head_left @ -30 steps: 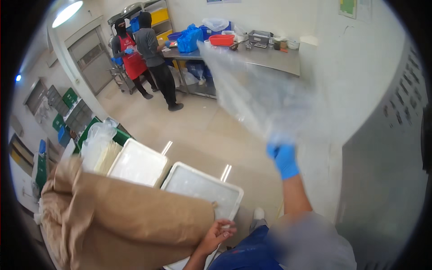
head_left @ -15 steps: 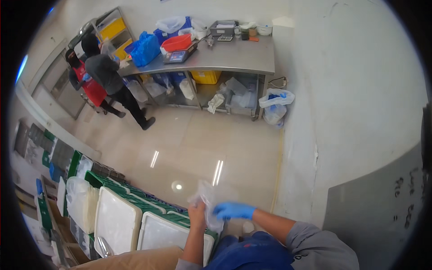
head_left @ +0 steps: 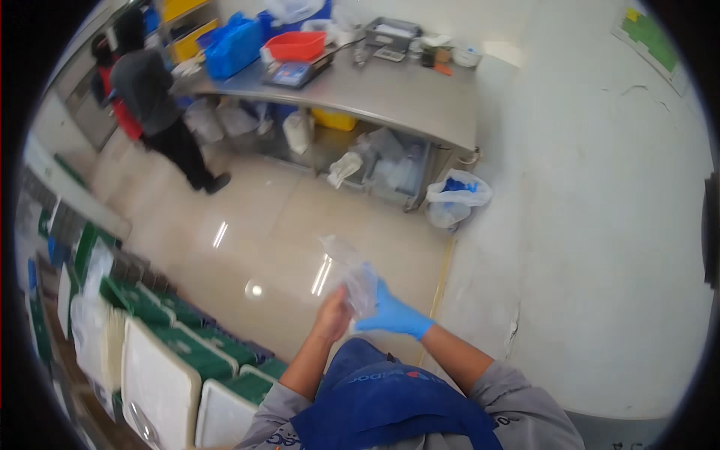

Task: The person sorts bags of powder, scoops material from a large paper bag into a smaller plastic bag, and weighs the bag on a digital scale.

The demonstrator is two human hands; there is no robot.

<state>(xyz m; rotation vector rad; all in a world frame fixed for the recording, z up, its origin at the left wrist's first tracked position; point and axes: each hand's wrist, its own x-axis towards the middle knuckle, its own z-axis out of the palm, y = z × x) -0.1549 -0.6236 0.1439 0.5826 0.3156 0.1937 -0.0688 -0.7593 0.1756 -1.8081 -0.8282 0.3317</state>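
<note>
A clear, thin plastic bag (head_left: 363, 287) is held up in front of my blue apron, above the shiny floor. My bare left hand (head_left: 332, 315) is closed on its near left side. On the other side, my right hand (head_left: 395, 313) wears a blue glove and grips the bag's right edge, its fingers pointing up along the film and its thumb low. The bag's upper end sticks out loosely past both hands. Whether anything lies inside it I cannot make out.
Green crates (head_left: 199, 352) with white lids (head_left: 156, 379) stand at my left. A steel table (head_left: 405, 94) ahead carries a scale (head_left: 291, 73), a red tray (head_left: 296, 46) and a blue bag (head_left: 234, 49). A white rubbish bag (head_left: 457, 196) sits by the wall. Two people (head_left: 154, 97) stand far left.
My view has swung to the right and my body has turned away from the crates. My gloved hand has come up against the bag, which both hands now hold.
</note>
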